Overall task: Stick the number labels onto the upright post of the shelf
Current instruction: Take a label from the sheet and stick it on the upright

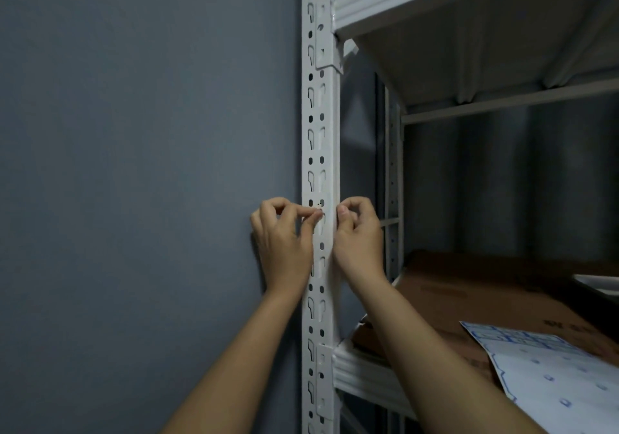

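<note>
Label mostly hidden at the fingers
The label (318,203) between both thumbs shows no readable number; its lower edge lies behind the left hand's (284,236) fingertips

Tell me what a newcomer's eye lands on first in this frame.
Both hands meet mid-frame on the white slotted upright post: the left hand pinches a pale label against its face, and the right hand presses at its right edge. At lower right, a blue-printed label sheet lies on brown cardboard on the shelf.
</note>
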### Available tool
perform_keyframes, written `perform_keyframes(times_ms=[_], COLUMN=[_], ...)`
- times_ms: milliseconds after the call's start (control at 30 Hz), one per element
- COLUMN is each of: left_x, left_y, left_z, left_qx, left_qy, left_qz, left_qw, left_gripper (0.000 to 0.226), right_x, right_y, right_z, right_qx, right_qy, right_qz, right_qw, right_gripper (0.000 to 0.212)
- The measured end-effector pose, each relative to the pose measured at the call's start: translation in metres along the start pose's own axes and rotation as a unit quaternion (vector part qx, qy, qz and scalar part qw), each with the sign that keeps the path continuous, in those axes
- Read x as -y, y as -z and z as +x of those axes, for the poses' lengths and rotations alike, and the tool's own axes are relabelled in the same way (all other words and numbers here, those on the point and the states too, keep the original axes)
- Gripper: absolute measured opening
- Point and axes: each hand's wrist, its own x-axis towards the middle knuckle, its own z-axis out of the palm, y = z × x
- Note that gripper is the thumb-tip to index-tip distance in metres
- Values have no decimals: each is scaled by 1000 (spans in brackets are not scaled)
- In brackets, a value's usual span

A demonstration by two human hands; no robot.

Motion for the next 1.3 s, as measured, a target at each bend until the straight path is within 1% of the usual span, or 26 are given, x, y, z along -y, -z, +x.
perform_keyframes(times_ms=[67, 133, 233, 300, 367, 467, 500, 567, 767, 933, 1000, 1067, 1133, 1233, 1300], left_x=[0, 3, 5, 6, 6, 4, 4, 2, 0, -1, -2, -4, -4, -2, -3], left_y=[2, 5, 7, 7, 8, 6, 5, 6, 9, 8, 6, 5, 6, 9, 10], left_z=[-1, 2, 3, 3, 4, 9, 9, 9, 12, 11, 10, 9, 9, 8, 8], left_qx=[-3, 5, 10, 14, 29, 55, 59, 66, 86, 82, 76, 72, 74, 91, 93], left_qy=[-18, -69, -152, -167, -139, -27, -8, -10, -23, -33, -12, 29, 48, 24, 6], left_qz=[-1, 9, 52, 58, 26, -73, -88, -88, -20, -20, -33, -76, -106, -87, -49], left_qw=[1000, 998, 987, 984, 990, 995, 994, 994, 996, 996, 997, 994, 990, 992, 994], left_gripper=[8, 11, 20, 22, 19, 12, 12, 13, 10, 11, 10, 12, 12, 6, 8], right_x=[0, 1, 0, -1, -2, -3, -4, -4, -4, -1, 1, 2, 2, 4, 4], right_y=[5, 7, 5, 4, 3, 0, 0, -1, -3, -4, -4, -2, -1, -2, -3], right_z=[0, 0, 0, 0, 0, -1, -2, -2, -3, -3, -3, -3, -3, -4, -5], right_qx=[18, 26, 18, 10, 4, -11, -16, -22, -25, -31, -29, -28, -24, -28, -32], right_qy=[-11, -15, -3, 4, 8, 5, 3, 5, -2, -15, -18, -22, -29, -34, -35], right_qz=[-3, -9, -14, -9, -1, 3, 2, 1, -11, -20, -23, -24, -20, -9, -4], right_qw=[1000, 1000, 1000, 1000, 1000, 1000, 1000, 1000, 1000, 999, 999, 999, 999, 999, 999], right_gripper=[10, 10, 9, 9, 10, 10, 10, 11, 10, 12, 11, 11, 11, 10, 10])
